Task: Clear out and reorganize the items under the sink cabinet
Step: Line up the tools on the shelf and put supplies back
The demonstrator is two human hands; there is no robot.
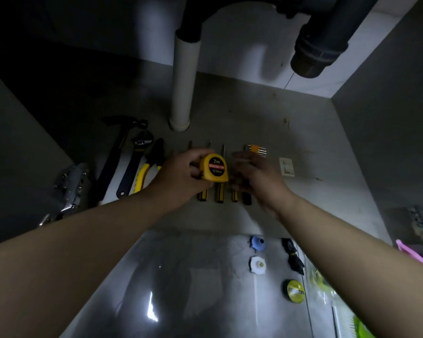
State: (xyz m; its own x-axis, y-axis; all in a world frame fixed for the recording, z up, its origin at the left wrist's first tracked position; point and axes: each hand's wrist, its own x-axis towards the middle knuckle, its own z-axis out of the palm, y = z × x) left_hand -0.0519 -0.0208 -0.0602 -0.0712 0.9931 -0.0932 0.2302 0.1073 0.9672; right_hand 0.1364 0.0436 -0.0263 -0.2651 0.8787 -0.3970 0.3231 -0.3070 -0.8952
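Left arm (83, 228) and right arm (340, 240) reach forward; left hand (181, 174) grips the tape (215, 167), right hand (254, 176) hovers loose-fingered beside that grip.

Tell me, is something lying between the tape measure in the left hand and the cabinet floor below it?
Yes. The tape measure, gripped by the left hand, is over a row of screwdrivers lying on the cabinet floor. The open right hand is beside it.

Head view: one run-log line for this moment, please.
left hand: grips yellow plastic tape measure | right hand: open, blurred, over row of yellow-and-black-handled screwdrivers | surface: grey cabinet floor
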